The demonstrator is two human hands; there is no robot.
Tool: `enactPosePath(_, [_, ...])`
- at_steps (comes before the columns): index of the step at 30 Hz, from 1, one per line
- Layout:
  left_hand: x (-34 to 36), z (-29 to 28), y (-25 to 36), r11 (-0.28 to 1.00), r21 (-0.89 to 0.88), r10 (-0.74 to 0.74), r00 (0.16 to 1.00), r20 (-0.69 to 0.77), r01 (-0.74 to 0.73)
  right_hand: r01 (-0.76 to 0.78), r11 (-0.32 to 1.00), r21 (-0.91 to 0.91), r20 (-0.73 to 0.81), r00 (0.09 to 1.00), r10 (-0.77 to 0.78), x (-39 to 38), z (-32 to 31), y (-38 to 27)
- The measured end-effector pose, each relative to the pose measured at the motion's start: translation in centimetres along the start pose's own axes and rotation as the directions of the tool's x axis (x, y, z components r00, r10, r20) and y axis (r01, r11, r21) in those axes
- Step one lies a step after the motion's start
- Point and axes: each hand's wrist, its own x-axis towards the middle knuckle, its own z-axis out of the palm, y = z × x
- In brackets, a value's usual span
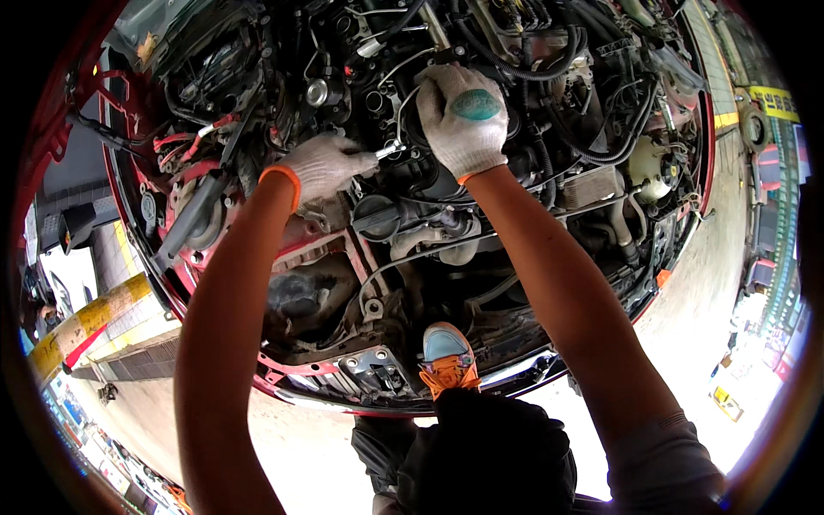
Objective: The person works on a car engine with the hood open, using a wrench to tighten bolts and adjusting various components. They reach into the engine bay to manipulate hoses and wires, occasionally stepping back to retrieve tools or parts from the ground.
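Silver tool (390, 151) just beyond black cap (376, 218)

I have the left hand (322, 168) pinching it there. The right hand (463, 122) is farther beyond the cap, to its right, knuckles up; I can't tell its grip.

Between the left hand (322, 169) and the right hand (463, 120) the gap is narrow, and a silver tool (389, 152) gripped in the left juts into it. Right of the right hand, black corrugated hoses (554, 72) crowd the way. Nearer the body, between the forearms, a dark hollow (455, 283) opens — though a thin cable (481, 238) crosses its far side and a shoe (448, 345) blocks its near edge.
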Motion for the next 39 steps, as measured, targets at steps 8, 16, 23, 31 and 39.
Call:
enactPosePath(8, [0.8,2.5,-2.2,0.436,0.896,0.578,0.79,-0.206,-0.086,0.001,1.0,0.018,-0.001,1.0,-0.001,-0.1,0.2,-0.2])
enactPosePath(16, [-0.1,2.4,-5.2,0.445,0.895,0.549,0.778,-0.307,0.039,-0.008,1.0,0.028,0.005,1.0,0.008,-0.1,-0.1,-0.3])
enactPosePath(23, [2.8,1.5,-7.3,0.364,0.93,0.674,0.702,-0.23,-0.044,-0.003,0.999,0.041,-0.04,0.999,0.005,-0.1,0.1,-0.1])
enactPosePath(31, [4.7,-0.3,-9.2,0.433,0.889,0.668,0.715,-0.206,-0.148,-0.006,0.999,0.04,0.018,1.0,0.005,0.2,-0.2,0.0])
enactPosePath(39, [0.3,4.4,-4.5,0.704,0.642,0.154,0.817,-0.556,0.304,-0.054,0.999,-0.004,0.091,0.994,0.054,0.1,-1.0,0.1])
